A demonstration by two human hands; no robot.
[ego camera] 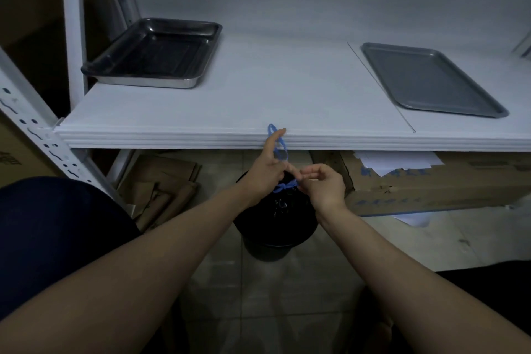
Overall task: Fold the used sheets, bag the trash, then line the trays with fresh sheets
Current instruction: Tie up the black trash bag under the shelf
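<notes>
Two hands tie the blue string on a black trash bag below a white shelf

From the head camera: the left hand (265,171) holds a loop of the blue string (277,138), and the loop sticks up in front of the shelf (273,89) edge. The right hand (326,185) pinches the same string low down, near a knot, with its fingers curled. The two hands are just beside each other, right over the black trash bag (280,204). The bag sits in a dark bin (270,247) on the tiled floor (416,238). A deep shiny tray (161,57) is on the shelf at the left and a flat grey tray (431,77) at the right, well apart, both with no sheet inside. Under the shelf there is a cardboard box (431,184) with white papers (396,161) on it, and flat cardboard (161,181) on the left
</notes>
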